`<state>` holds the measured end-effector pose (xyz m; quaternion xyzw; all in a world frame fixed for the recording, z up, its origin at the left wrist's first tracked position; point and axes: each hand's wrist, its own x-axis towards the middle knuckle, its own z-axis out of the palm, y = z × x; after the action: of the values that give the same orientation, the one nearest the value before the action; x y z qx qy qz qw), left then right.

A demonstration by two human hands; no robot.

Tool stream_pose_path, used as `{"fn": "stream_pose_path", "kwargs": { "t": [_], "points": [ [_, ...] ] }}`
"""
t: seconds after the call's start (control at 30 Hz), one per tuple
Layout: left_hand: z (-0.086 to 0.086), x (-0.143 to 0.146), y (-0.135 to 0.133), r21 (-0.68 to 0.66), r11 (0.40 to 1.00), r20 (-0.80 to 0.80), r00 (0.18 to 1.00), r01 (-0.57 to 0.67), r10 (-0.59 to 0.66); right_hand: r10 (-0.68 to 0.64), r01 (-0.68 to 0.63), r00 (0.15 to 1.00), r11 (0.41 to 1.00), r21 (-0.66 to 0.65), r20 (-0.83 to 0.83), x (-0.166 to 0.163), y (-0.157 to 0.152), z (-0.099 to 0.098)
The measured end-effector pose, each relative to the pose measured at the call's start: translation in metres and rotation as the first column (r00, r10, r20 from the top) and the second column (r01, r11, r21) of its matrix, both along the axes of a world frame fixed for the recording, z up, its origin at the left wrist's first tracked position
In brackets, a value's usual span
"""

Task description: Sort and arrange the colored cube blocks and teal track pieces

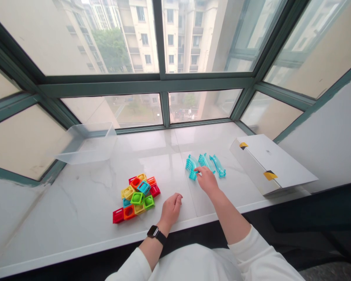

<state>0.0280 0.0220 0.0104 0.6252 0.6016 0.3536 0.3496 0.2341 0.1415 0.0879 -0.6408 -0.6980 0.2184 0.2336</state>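
Three translucent teal curved track pieces lie in a row on the white sill. My right hand is over the row, its thumb and fingertips closed at the edge of the left curved track piece. Just beyond my knuckles is the middle track piece, partly covered by my hand. The right track piece lies apart from my fingers. My left hand rests near the front edge with its fingers curled in and nothing visible in them. Left of it sits a heap of colourful plastic blocks with round hollows, some stacked on others.
A clear plastic bin stands at the back left by the window. On the right lies a white box with yellow-and-black tape tabs. Window frames close off the back, and the sill ends in a front edge near my body.
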Motion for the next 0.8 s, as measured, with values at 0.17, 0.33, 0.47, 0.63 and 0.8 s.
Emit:
{"fn": "stream_pose_path", "kwargs": {
  "t": [0.17, 0.33, 0.47, 0.63, 0.8],
  "points": [
    [-0.0002, -0.0002, 0.0002, 0.001, 1.000, -0.003, 1.000, 0.003, -0.003, -0.001, 0.001, 1.000, 1.000, 0.007, 0.014, 0.0004, 0.0002, -0.0005],
    [-0.0011, -0.0003, 0.0003, 0.006, 1.000, -0.002, 1.000, 0.009, -0.008, -0.001, 0.001, 1.000, 1.000, 0.009, 0.018, 0.0010, 0.0004, -0.0007],
    [0.0007, -0.0003, 0.0003, 0.003, 1.000, -0.008, 1.000, 0.001, -0.001, -0.004, 0.004, 1.000, 1.000, 0.004, 0.019, 0.0017, 0.0004, 0.0002],
    [0.0028, 0.0001, 0.0002, 0.010, 1.000, -0.008, 1.000, -0.004, 0.004, -0.008, 0.008, 1.000, 1.000, -0.003, 0.018, 0.0023, -0.0001, 0.0013],
    [0.0029, 0.0003, -0.0001, 0.011, 1.000, -0.005, 1.000, 0.004, -0.004, -0.013, 0.014, 0.999, 1.000, -0.015, 0.029, 0.0025, -0.0001, 0.0016]
  ]
}}
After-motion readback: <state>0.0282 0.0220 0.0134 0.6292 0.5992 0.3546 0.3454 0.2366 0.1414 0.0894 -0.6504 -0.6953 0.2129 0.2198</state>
